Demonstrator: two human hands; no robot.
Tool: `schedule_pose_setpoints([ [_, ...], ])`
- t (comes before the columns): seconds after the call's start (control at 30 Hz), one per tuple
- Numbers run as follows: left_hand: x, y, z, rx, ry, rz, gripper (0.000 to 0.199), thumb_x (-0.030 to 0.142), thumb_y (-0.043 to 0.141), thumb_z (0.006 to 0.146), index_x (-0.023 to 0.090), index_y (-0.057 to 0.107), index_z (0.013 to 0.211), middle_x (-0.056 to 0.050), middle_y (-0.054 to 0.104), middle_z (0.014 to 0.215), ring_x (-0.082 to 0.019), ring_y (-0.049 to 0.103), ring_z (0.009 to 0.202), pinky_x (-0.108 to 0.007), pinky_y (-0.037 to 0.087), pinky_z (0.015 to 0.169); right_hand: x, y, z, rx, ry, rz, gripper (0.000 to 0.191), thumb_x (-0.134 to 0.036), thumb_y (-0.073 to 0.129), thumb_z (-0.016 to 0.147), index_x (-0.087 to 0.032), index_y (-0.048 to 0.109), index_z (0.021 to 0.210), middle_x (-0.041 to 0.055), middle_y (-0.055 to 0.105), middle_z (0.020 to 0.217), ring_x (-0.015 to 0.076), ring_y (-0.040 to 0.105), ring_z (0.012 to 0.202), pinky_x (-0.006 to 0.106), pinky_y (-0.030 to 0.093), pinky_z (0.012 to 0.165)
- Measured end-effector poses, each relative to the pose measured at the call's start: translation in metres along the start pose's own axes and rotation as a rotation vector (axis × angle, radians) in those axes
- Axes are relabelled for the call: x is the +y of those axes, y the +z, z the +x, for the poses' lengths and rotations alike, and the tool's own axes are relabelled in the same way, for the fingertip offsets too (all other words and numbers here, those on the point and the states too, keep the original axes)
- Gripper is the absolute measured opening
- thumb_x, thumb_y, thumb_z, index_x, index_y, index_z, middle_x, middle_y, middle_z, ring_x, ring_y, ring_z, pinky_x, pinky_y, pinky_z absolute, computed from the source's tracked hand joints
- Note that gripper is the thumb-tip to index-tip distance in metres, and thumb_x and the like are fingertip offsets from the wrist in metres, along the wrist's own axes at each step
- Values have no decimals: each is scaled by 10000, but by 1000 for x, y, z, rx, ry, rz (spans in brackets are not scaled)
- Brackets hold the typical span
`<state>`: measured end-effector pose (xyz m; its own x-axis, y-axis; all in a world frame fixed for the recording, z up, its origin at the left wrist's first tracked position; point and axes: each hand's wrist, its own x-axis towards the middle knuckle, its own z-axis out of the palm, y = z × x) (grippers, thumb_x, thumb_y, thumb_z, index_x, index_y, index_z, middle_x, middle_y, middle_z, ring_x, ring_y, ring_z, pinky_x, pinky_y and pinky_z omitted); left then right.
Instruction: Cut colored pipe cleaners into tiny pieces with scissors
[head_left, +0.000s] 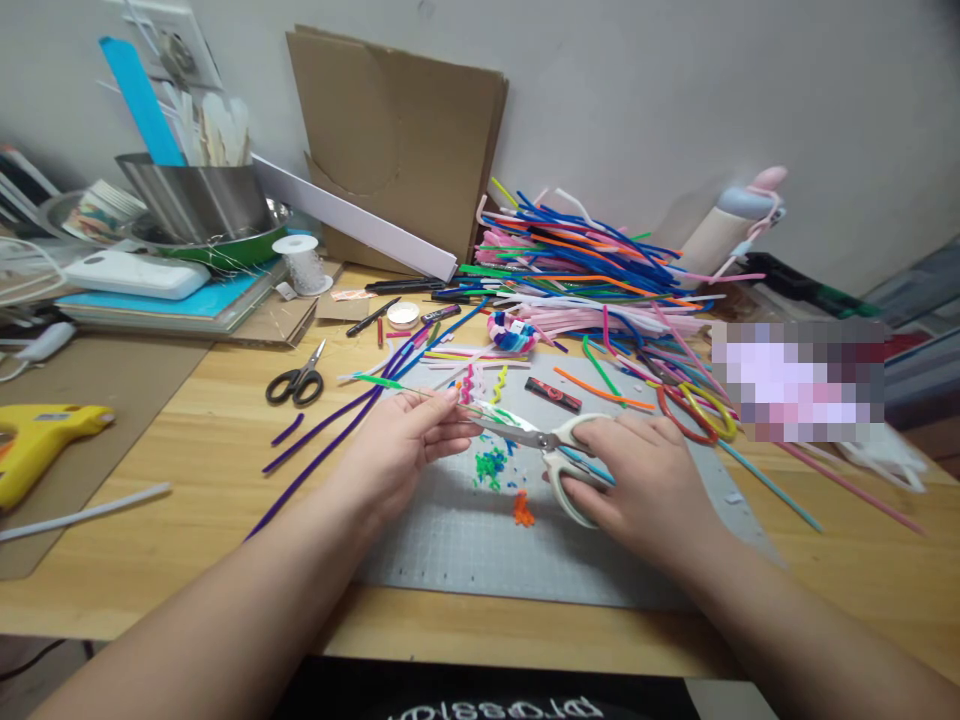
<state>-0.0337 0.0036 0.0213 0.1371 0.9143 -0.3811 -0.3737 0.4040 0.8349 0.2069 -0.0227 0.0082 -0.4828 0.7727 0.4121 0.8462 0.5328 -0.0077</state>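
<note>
My left hand (420,435) pinches a thin green pipe cleaner (381,381), whose fuzzy end sticks out to the left. White-handled scissors (553,440) are in my right hand (637,475), fingers through the handles. Their blades point left and reach the fingertips of my left hand; the exact contact with the stem is too small to tell. Below the blades, green and blue fuzz clippings (490,468) and an orange clump (523,508) lie on the grey cutting mat (480,560). Pink and yellow curled pieces (501,384) rest just beyond my hands.
Black scissors (297,378), purple pipe cleaners (322,455) and a yellow glue gun (49,445) lie left. A heap of coloured pipe cleaners (585,260) is at the back, near a bottle (724,230). Red-and-yellow-handled scissors (697,412) lie right. Cardboard (397,140) leans on the wall.
</note>
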Motion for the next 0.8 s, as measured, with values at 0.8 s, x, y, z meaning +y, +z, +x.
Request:
schedule_pose_setpoints([
  [0.8, -2, -2, 0, -35, 63, 54, 228, 349, 765, 706, 135, 705, 756, -80, 752, 798, -154, 696, 759, -208, 514, 653, -4, 0, 1, -116, 72, 195, 146, -343, 576, 811, -201, 550, 788, 1, 573, 682, 170, 486, 657, 296, 268, 650],
])
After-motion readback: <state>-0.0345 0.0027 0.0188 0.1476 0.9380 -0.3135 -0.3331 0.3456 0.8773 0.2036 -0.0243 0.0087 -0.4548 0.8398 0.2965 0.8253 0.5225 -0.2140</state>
